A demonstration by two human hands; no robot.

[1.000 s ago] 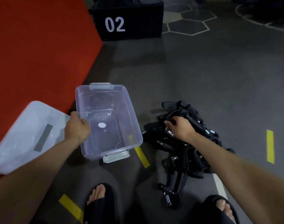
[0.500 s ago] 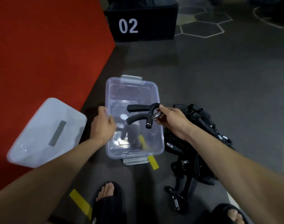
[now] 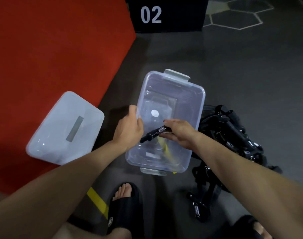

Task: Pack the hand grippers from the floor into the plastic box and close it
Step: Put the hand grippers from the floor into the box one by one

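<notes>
While our left hand (image 3: 128,128) grips the plastic box (image 3: 195,107) wall to steady it, our right hand (image 3: 179,133) lowers one hand gripper (image 3: 151,135) inside, seemingly pinched near its spring.

Worn on the head, looked forward and steeply down past both forearms onto the dark floor (image 3: 250,69). Sat close over the clear plastic box (image 3: 197,104), framed dead centre. Caught the red mat (image 3: 44,49) at upper left and the black block marked 02 (image 3: 168,14) at the top edge. Took in sandalled feet (image 3: 125,200) at the bottom edge. Wide-angle, edges bowed. Single view only, nothing shared with another.
</notes>
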